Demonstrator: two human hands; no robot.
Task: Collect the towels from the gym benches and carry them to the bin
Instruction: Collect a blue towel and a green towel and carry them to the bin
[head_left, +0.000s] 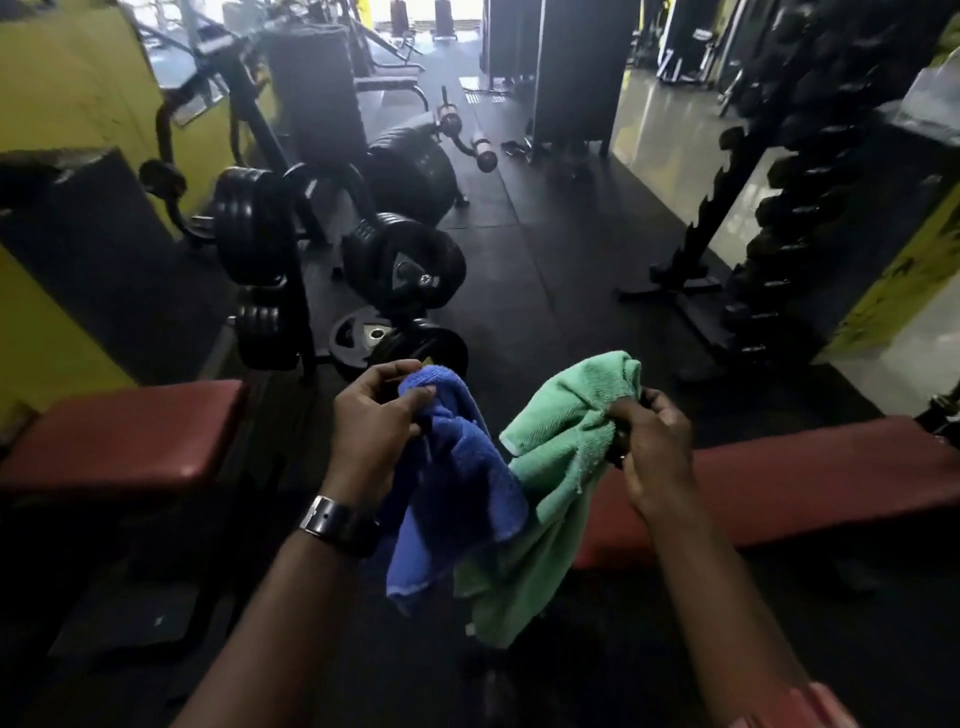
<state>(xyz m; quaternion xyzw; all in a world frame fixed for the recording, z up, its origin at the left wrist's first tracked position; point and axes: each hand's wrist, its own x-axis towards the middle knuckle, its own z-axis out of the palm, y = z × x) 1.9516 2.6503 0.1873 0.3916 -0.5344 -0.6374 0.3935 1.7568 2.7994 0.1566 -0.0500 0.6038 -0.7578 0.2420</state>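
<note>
Two bare arms reach out from the bottom edge. A pink sleeve (802, 709) shows on the right one, and a dark watch (340, 525) sits on the left wrist. The left hand (371, 421) has its fingers and thumb curled round the top of a blue towel (457, 493). The rest of the blue towel hangs down below the hand. The right hand (657, 452) pinches a bunched part of a green towel (561, 457), with its fingers curled tight. Something small and dark may be in that hand too, but it is hard to tell. The green towel hangs down and touches the blue towel in the middle. Both towels are up in the air, in front of two red benches. The left bench (130, 436) is beside the left arm, and the right bench (805, 478) is behind the right hand. Past them, black weight plates (249, 223) sit on a stand on the left. A dark rack (800, 218) of dumbbells stands on the right. A bar (467, 140) lies on the dark floor (545, 260) far back.
</note>
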